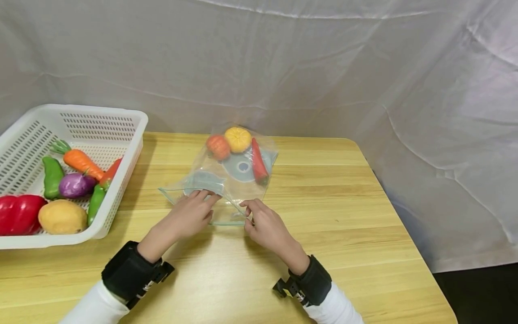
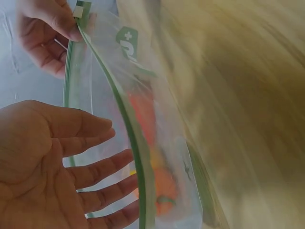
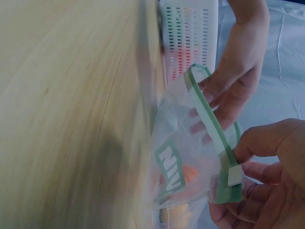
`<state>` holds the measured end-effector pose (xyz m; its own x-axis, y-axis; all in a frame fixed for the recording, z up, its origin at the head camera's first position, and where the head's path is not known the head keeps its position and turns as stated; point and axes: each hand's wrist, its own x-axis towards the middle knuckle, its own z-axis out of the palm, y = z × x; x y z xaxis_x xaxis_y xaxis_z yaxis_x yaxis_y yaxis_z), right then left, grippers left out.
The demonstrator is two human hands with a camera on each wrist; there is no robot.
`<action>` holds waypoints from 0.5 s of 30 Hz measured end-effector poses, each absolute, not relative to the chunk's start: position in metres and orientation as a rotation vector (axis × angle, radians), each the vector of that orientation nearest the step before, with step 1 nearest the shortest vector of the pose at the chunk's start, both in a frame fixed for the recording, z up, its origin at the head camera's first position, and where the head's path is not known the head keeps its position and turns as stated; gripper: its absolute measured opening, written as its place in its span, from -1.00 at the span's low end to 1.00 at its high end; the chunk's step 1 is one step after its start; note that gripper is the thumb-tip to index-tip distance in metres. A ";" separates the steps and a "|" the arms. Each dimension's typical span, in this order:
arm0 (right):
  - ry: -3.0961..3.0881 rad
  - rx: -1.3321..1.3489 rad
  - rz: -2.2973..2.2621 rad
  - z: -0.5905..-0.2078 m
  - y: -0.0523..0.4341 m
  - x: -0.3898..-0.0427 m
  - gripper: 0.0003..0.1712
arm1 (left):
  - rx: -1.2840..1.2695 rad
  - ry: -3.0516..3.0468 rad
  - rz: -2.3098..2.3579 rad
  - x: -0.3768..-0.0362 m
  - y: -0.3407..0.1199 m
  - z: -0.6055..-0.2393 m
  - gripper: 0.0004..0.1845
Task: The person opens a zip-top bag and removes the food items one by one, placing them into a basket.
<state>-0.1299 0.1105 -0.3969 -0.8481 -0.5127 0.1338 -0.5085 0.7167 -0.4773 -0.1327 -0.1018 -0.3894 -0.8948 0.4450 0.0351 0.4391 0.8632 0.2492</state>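
A clear zip bag lies on the table, its green-edged mouth spread apart on the side nearest me. Inside are an orange-red pumpkin, a yellow pumpkin and a red chili pepper, all toward the far end. My left hand reaches into the mouth with fingers extended, their tips against the inside of the zip edge in the left wrist view. At the mouth's right corner, my right hand pinches the bag between thumb and fingers, beside the white slider.
To the left stands a white plastic basket holding a carrot, a purple eggplant, a red bell pepper, a yellow potato-like item and green peppers. A grey cloth hangs behind the wooden table.
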 end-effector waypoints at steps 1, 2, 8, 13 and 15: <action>2.902 -0.865 -0.803 -0.397 0.110 -0.130 -0.59 | 0.715 3.011 0.384 -0.135 -0.101 -0.390 -0.58; 2.902 -0.867 -0.805 -0.398 0.111 -0.130 -0.59 | 0.716 3.013 0.380 -0.137 -0.100 -0.391 -0.58; 2.904 -0.874 -0.806 -0.400 0.111 -0.130 -0.58 | 0.722 2.987 0.384 -0.147 -0.094 -0.392 -0.58; 2.914 -0.879 -0.817 -0.401 0.111 -0.130 -0.58 | 0.702 2.946 0.383 -0.153 -0.090 -0.394 -0.49; 2.916 -0.883 -0.821 -0.401 0.111 -0.129 -0.58 | 0.689 2.941 0.383 -0.155 -0.089 -0.396 -0.44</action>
<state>-0.1295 0.1115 -0.4014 -0.8434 -0.5134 0.1585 -0.5207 0.7080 -0.4772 -0.1551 -0.0886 -0.3957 -0.8931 0.4484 -0.0359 0.4242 0.8661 0.2644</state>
